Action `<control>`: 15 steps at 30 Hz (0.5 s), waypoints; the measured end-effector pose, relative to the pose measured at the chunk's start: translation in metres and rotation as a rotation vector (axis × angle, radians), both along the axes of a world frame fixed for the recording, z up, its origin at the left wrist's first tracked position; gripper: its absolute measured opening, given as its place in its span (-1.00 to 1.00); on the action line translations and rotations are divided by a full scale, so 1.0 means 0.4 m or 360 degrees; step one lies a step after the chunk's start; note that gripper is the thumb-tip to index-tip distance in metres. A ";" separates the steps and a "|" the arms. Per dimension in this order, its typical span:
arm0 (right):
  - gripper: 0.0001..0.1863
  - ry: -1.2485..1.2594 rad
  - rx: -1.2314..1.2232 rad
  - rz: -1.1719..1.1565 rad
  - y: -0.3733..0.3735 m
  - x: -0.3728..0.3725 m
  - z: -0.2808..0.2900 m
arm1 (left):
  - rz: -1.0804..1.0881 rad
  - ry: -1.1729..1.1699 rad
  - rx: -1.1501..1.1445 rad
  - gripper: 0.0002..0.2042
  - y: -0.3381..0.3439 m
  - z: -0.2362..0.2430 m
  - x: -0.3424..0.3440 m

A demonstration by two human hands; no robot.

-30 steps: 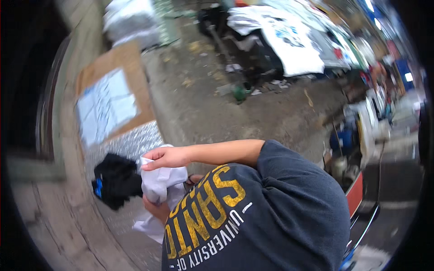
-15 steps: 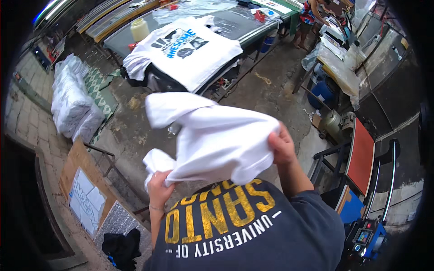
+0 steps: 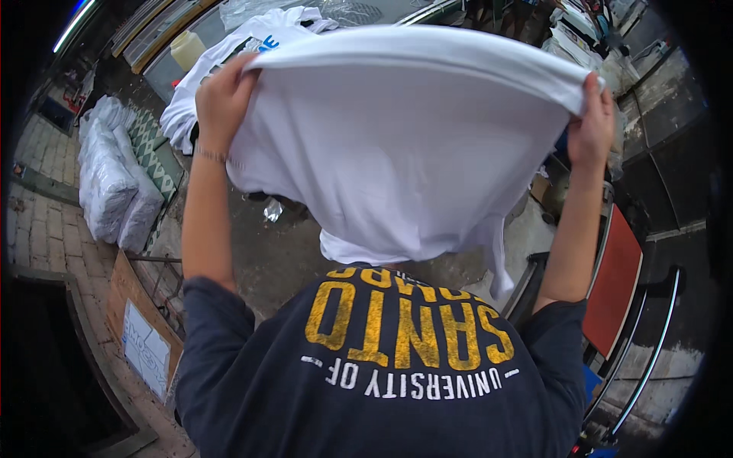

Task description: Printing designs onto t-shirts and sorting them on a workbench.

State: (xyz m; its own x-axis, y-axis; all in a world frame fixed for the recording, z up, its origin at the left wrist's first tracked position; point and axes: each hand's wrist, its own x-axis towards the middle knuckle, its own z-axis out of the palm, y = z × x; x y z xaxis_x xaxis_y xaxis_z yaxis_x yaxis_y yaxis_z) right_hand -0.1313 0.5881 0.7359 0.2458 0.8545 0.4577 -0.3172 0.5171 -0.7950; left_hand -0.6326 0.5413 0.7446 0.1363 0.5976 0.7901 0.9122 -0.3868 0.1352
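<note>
Gripping a white cloth (image 3: 397,137) near the two ends of its upper edge, both hands stand wide apart at about head height. The left hand (image 3: 223,99) is clamped on the left end, the right hand (image 3: 592,126) pinched on the right end, thumb and fingers closed on the fabric. Such a wide hold probably keeps that edge spread rather than letting it sag, and the raised arms seem to leave the lower part room to hang loose. The cloth is in the air, between the forearms and in front of the person's dark shirt (image 3: 382,424); a narrow flap dangles at its lower right, perhaps a sleeve.

Beyond the left hand, a printed white shirt (image 3: 182,107) lies spread, likely so its front stays flat; the raised cloth covers part of it from view. A yellowish tub (image 3: 186,52) stands just behind that shirt. To the left, a white bundle (image 3: 108,187) sits in clear plastic, presumably against dirt, beside a green patterned sheet (image 3: 153,156). A red panel (image 3: 613,282) stands to the right, well below the right hand.
</note>
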 end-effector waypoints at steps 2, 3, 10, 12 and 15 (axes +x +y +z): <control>-0.78 -0.0035 0.0114 -0.0116 0.114 0.061 0.051 | -0.0139 0.0056 0.0092 -0.80 0.157 0.069 0.048; -0.77 -0.0024 0.0184 -0.0183 0.171 0.094 0.079 | -0.0137 0.0051 0.0088 -0.80 0.233 0.106 0.059; -0.77 -0.0303 0.0247 -0.0547 0.534 0.358 0.277 | 0.0232 0.0651 -0.0225 -0.80 0.740 0.194 0.030; -0.71 -0.0142 0.0166 -0.0607 0.621 0.414 0.316 | 0.0153 0.0270 -0.0312 -0.76 0.868 0.206 -0.008; -0.68 -0.0289 0.0237 -0.0627 0.741 0.475 0.343 | -0.0220 -0.0159 -0.0244 -0.70 1.037 0.216 -0.013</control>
